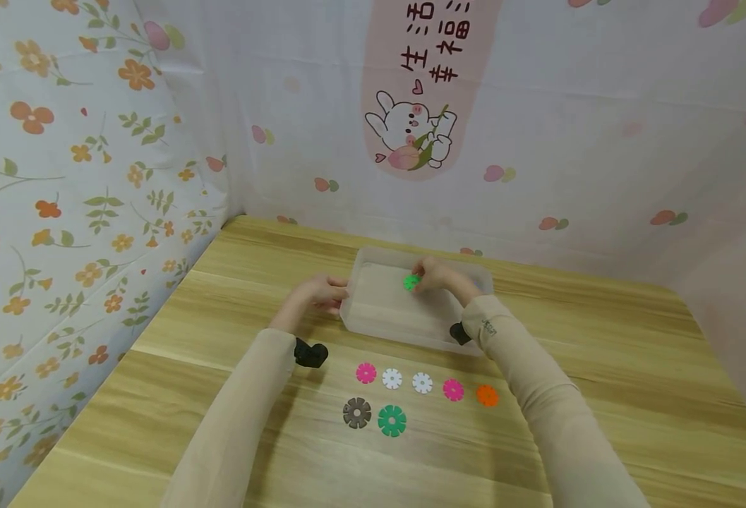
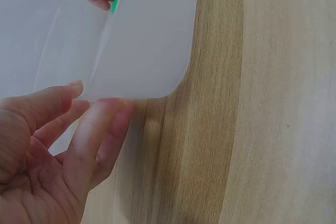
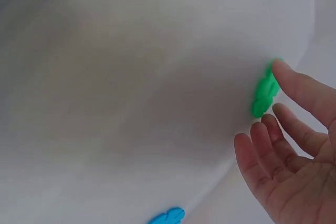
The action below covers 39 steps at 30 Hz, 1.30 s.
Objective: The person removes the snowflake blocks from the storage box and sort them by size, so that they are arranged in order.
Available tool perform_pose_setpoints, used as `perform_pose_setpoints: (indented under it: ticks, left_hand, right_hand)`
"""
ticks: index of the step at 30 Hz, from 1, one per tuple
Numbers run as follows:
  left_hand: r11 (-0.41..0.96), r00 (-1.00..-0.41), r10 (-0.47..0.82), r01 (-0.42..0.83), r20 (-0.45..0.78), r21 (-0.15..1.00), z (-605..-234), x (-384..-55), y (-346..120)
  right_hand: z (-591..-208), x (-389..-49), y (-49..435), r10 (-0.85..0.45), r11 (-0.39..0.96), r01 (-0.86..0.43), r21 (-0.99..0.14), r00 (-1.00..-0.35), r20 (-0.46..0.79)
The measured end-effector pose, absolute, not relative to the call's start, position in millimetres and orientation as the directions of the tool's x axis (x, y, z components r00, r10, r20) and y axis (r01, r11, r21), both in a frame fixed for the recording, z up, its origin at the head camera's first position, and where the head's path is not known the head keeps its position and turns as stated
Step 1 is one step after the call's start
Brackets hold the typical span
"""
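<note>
A translucent white plastic box [image 1: 404, 331] stands on the wooden table. My left hand [image 1: 325, 291] grips its left end; in the left wrist view the thumb of that hand [image 2: 68, 145] is at the rim, with fingers against the outer wall. Inside the box, my right hand [image 1: 437, 272] pinches a bright green notched plastic disc [image 1: 410, 283]. Seen from the right wrist, the green disc [image 3: 266, 93] is tilted, with the thumb on its upper end and the index fingertip close below. A blue notched disc [image 3: 169, 217] lies in the box, partly cut off by that frame.
In front of the box is a row of discs: pink [image 1: 366, 373], two white [image 1: 392, 379], another pink [image 1: 453, 389] and orange [image 1: 488, 395]. Larger grey [image 1: 356, 413] and dark green [image 1: 392, 420] discs lie nearer. Patterned cloth [image 1: 296, 141] hangs behind the table.
</note>
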<state>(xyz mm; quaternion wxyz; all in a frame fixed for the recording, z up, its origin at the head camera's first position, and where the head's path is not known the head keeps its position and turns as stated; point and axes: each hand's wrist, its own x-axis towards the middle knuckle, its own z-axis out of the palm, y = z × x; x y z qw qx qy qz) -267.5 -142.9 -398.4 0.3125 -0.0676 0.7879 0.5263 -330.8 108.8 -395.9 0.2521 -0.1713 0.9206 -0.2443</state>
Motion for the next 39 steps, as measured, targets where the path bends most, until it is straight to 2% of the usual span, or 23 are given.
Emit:
perform_pose_setpoints:
  ticks: [1,5,9,23,33,39]
  left_hand:
    - [0.42,-0.8,0.239,-0.426,-0.55,0.802,-403.9,-269.8,-143.0]
    - [0.354,-0.791,0.315,-0.416,-0.525,0.838,-469.5,-311.5,-159.9]
    - [0.328,-0.787,0.333,-0.421,-0.52,0.846,-521.1,-344.2,-172.5]
    - [0.384,-0.787,0.298,-0.419,-0.54,0.823,-479.4,-320.3,-161.6]
    - [0.346,-0.791,0.329,-0.407,-0.515,0.845,-521.3,-346.0,-172.2]
    - [0.373,-0.795,0.313,-0.401,-0.52,0.837,-498.3,-330.8,-166.8]
  right_hand:
    - [-396.8,-331.1,108.6,-0.436,0.824,-0.193,-0.533,-0.816,-0.379]
    - [-398.9,-331.7,108.0,-0.434,0.828,-0.205,-0.522,-0.825,-0.364]
    - [-399.9,-331.0,107.5,-0.438,0.825,-0.214,-0.523,-0.828,-0.351]
    - [-396.9,-328.9,106.3,-0.415,0.845,-0.214,-0.491,-0.842,-0.346]
    - [-393.5,-327.1,106.1,-0.428,0.857,-0.241,-0.456,-0.825,-0.37]
    - [-397.3,-334.0,106.2,-0.417,0.861,-0.219,-0.458,-0.82,-0.392]
